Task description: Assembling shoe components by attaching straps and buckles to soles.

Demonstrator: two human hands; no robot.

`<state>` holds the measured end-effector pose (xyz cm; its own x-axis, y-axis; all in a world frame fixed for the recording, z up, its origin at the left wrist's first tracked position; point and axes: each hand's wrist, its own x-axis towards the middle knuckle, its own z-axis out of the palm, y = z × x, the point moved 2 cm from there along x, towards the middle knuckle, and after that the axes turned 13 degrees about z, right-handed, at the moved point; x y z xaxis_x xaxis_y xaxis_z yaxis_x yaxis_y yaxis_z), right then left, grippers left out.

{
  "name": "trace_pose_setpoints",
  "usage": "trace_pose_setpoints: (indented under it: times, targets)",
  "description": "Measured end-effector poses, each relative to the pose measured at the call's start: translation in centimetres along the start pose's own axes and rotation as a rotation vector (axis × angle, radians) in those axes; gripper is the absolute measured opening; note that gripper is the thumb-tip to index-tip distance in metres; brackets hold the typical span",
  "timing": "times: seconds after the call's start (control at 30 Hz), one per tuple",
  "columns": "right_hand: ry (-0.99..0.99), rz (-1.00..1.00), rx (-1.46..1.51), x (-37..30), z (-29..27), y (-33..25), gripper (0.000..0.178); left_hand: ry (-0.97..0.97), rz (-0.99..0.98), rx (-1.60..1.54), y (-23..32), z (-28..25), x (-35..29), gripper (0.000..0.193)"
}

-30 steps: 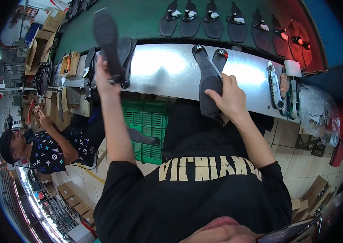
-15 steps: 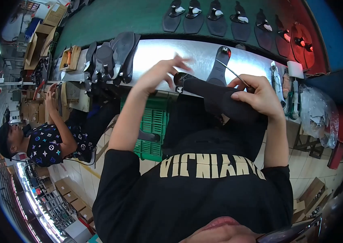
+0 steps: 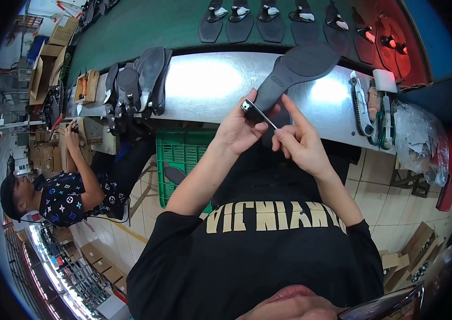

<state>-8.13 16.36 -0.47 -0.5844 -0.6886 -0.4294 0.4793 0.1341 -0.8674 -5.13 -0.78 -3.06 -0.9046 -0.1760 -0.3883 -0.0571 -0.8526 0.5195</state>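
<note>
We hold a dark shoe sole [image 3: 298,69] at about one o'clock over the metal bench [image 3: 204,85], our left hand [image 3: 239,130] closed around its narrow heel end. Our right hand [image 3: 300,141] pinches a thin strap [image 3: 258,113] beside it, index finger raised; a stack of soles [image 3: 135,85] lies at ten o'clock.

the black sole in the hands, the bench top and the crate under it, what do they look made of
Black sole: looks like matte rubber or foam, dull with no glare; which one is unclear.
Bench top: seemingly sheet metal, brushed grey with bright light patches.
Crate: probably moulded plastic, uniform green with a lattice wall.
</note>
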Motion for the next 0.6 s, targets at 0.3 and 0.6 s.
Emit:
trace_pose_setpoints:
  times: [0.3,0.6]
  targets:
    - [0.011,-0.039,0.149,0.8,-1.6,1.3,0.035,0.057,-0.042,-0.061,-1.5,0.4,-0.1,0.027]
    - [-0.295,0.163,0.307,-0.1,0.8,1.6,0.067,0.014,0.926,0.752,1.0,2.3,-0.8,0.065]
